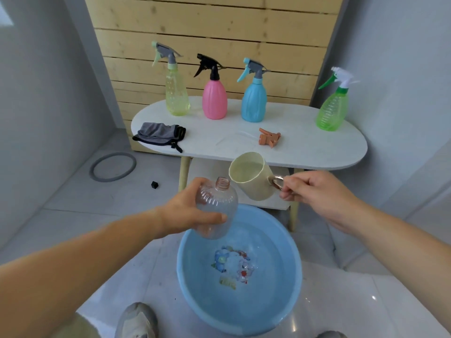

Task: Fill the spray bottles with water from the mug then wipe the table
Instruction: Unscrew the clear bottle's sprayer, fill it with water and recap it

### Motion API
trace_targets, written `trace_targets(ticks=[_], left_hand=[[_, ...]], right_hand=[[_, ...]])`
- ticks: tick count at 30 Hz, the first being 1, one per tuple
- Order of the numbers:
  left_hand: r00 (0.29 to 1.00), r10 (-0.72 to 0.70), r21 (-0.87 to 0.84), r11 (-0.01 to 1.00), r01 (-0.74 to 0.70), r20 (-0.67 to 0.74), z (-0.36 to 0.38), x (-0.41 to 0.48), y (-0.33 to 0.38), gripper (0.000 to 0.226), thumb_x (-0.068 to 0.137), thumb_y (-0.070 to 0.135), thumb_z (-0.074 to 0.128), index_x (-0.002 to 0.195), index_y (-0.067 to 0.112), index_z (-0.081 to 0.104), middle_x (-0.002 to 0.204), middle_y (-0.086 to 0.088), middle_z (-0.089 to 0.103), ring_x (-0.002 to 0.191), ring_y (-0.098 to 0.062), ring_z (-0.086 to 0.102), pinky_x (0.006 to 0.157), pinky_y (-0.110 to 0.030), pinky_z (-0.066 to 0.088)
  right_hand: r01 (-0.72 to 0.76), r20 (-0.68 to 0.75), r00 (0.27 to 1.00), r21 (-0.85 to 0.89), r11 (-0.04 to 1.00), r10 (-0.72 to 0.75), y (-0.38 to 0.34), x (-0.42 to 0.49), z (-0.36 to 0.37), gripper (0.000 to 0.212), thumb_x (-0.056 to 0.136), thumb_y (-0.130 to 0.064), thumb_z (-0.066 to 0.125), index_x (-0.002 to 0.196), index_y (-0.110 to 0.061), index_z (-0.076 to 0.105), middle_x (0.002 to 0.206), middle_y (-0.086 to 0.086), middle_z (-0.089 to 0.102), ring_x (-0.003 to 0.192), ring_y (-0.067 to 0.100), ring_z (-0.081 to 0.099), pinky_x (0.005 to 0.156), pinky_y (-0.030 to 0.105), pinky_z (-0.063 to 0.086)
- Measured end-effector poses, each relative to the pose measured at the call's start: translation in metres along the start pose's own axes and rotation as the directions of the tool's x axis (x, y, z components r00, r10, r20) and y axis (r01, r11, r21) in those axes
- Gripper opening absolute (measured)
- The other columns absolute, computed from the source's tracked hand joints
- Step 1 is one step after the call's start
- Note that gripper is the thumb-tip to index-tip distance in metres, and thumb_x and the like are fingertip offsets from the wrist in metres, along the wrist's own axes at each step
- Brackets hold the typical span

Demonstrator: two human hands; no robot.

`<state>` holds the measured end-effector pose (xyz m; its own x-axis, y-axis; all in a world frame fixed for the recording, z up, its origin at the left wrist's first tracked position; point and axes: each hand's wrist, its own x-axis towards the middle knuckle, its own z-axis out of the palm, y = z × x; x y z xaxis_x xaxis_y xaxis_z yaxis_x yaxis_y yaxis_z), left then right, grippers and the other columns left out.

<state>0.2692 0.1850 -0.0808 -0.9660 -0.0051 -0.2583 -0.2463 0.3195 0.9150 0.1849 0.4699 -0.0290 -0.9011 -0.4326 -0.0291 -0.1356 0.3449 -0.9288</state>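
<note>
Filling step: left hand (188, 211) grips clear bottle (217, 208) over basin (192, 284); right hand (314, 191) pinches mug (253, 179) handle. Next: tip mug lip onto bottle's neck.

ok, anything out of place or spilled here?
No clear spill. An orange trigger head lies on its side on the table, apart from the uncapped clear bottle. A grey ring and a small black piece lie loose on the floor left of the table.
</note>
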Motion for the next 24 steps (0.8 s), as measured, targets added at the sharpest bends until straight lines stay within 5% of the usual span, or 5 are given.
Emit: trace_targets(ticks=[4,8,15,24], left_hand=[[0.999,-0.013,0.031,0.999,0.012,0.046,-0.004,-0.002,0.006,0.097,0.054,0.044,0.095,0.136,0.033,0.044,0.123,-0.005,0.066,0.111,-0.023,0.07,0.092,-0.045,0.062],[0.999,0.014,-0.045,0.999,-0.012,0.043,-0.002,-0.002,0.005,0.099,0.052,0.045,0.093,0.138,0.033,0.045,0.125,-0.004,0.067,0.113,-0.022,0.07,0.093,-0.046,0.061],[0.999,0.028,-0.077,0.997,-0.024,0.046,0.009,0.006,0.005,0.098,0.053,0.047,0.092,0.139,0.034,0.048,0.124,-0.001,0.068,0.114,-0.019,0.069,0.095,-0.047,0.06],[0.999,0.022,-0.106,0.994,-0.017,0.044,0.012,0.011,0.004,0.085,0.059,0.039,0.093,0.133,0.035,0.051,0.124,0.001,0.068,0.114,-0.017,0.069,0.093,-0.041,0.062]], right_hand=[[0.1,-0.045,0.994,-0.002,0.995,-0.1,-0.017,-0.008,-0.003,0.03,0.097,-0.018,0.056,0.076,-0.023,0.076,0.082,0.002,0.076,0.095,0.03,0.071,0.1,0.05,0.05],[0.165,-0.044,0.985,-0.064,0.984,-0.168,-0.024,-0.011,-0.006,0.025,0.096,-0.018,0.058,0.078,-0.019,0.075,0.085,0.002,0.077,0.089,0.017,0.072,0.098,0.041,0.051],[0.242,-0.032,0.967,-0.191,0.951,-0.253,-0.033,-0.008,-0.006,0.024,0.095,-0.015,0.06,0.076,-0.023,0.073,0.081,-0.009,0.075,0.082,0.001,0.068,0.078,0.006,0.044],[0.276,-0.042,0.954,-0.276,0.921,-0.298,-0.034,-0.003,-0.005,0.026,0.095,-0.016,0.061,0.073,-0.026,0.073,0.08,-0.016,0.073,0.082,0.002,0.065,0.074,0.006,0.042]])
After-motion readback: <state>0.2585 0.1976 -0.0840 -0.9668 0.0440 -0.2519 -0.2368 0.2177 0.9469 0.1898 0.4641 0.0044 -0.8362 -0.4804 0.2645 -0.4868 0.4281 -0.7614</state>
